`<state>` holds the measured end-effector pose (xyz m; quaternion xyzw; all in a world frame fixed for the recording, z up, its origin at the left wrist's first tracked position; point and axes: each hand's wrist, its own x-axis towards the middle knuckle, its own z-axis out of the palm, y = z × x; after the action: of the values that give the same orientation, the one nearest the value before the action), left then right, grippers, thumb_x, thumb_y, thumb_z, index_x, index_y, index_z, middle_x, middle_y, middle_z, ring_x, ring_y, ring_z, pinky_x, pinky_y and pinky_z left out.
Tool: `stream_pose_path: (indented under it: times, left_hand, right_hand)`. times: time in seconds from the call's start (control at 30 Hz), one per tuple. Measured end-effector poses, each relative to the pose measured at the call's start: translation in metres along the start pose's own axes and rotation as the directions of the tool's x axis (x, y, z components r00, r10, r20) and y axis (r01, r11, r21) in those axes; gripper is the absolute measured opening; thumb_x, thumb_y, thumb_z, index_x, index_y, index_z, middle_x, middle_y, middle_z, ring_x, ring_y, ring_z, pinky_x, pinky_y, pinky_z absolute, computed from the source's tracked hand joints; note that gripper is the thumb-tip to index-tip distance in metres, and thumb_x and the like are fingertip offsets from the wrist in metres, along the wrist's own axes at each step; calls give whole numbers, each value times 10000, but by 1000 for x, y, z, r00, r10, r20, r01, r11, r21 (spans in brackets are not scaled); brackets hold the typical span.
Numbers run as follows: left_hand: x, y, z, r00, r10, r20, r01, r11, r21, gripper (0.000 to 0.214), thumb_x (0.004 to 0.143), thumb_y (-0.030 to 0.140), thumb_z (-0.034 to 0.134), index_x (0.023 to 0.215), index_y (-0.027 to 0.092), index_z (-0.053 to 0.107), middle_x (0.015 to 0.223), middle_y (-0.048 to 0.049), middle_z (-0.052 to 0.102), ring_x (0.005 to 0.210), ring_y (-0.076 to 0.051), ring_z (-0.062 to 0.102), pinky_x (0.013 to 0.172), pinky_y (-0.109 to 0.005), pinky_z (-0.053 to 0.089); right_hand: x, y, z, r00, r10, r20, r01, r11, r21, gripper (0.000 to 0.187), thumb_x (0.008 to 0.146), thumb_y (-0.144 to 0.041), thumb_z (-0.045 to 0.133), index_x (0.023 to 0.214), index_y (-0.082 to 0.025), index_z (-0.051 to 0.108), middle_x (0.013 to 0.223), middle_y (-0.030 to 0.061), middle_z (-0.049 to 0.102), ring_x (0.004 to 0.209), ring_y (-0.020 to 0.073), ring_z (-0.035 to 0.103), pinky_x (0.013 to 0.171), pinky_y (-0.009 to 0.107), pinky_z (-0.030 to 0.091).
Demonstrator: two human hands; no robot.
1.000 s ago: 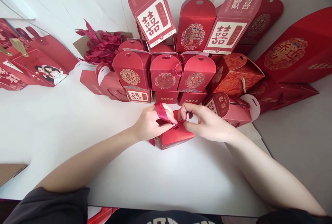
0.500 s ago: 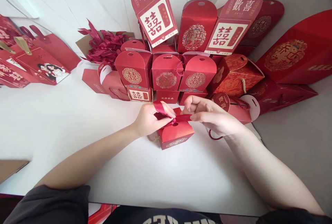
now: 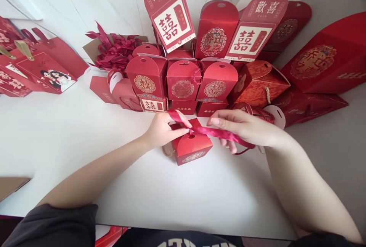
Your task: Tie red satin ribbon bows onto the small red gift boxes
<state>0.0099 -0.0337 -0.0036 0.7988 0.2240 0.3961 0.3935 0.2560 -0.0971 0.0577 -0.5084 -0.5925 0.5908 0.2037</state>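
Observation:
A red gift box (image 3: 193, 146) with an arched top and a gold round emblem stands on the white table. A dark red ribbon (image 3: 219, 132) is gathered at its top, by the hole in the flap. My left hand (image 3: 162, 128) pinches the ribbon there between thumb and fingers, and a loop of it arches over the hand. To the right, my right hand (image 3: 240, 127) has its fingers apart. The ribbon's long end runs slack across the palm side of this hand, towards the wrist. A twisted beige cord (image 3: 167, 151) hangs at the box's left side.
Behind the box stand stacked red gift boxes (image 3: 183, 81). An open carton of red ribbons (image 3: 114, 54) sits at back left, and red bags (image 3: 50, 71) are at far left. Large red boxes (image 3: 320, 60) line the right. A brown cardboard piece (image 3: 13, 186) lies at the left edge.
My right hand has moved right and its fingers have loosened from the ribbon by the knot. More of the ribbon's end now shows, stretching to the right. My left hand keeps its pinch.

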Motion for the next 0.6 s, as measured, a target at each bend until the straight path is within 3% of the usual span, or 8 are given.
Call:
stream_pose_path:
  times: [0.13, 0.33, 0.5, 0.6]
  left_hand:
    - [1, 6, -1, 1000, -4, 12, 3, 999, 50, 67, 725, 151, 749, 787, 175, 744, 811, -48, 721, 740, -157, 682, 715, -286, 583]
    - [7, 22, -14, 964, -136, 227, 119, 989, 86, 96, 770, 255, 747, 832, 187, 774, 813, -49, 753, 748, -177, 692, 706, -284, 568]
    - [2, 26, -17, 936, -321, 146, 320, 947, 31, 227, 834, 360, 687, 765, 149, 733, 710, -48, 714, 641, -169, 658, 559, -271, 524]
    - [-6, 33, -13, 924, -372, 85, 369, 928, 47, 259, 850, 393, 661, 776, 148, 707, 681, -44, 677, 589, -152, 613, 501, -264, 484]
  right_hand:
    - [18, 7, 18, 998, -55, 11, 55, 997, -55, 406, 868, -592, 574, 818, -190, 559, 604, -29, 567, 476, 96, 522, 473, 230, 426]
    - [24, 13, 24, 996, -75, 47, 79, 994, -70, 342, 848, -502, 629, 754, -188, 530, 559, -41, 532, 466, 85, 458, 449, 219, 370]
    - [19, 11, 21, 997, -54, 51, 60, 991, -122, 333, 890, -489, 566, 740, -198, 505, 583, -34, 535, 470, 92, 487, 425, 213, 363]
    - [16, 8, 22, 998, -58, 37, 64, 984, -164, 353, 895, -499, 549, 715, -201, 491, 587, -35, 526, 463, 87, 452, 408, 211, 333]
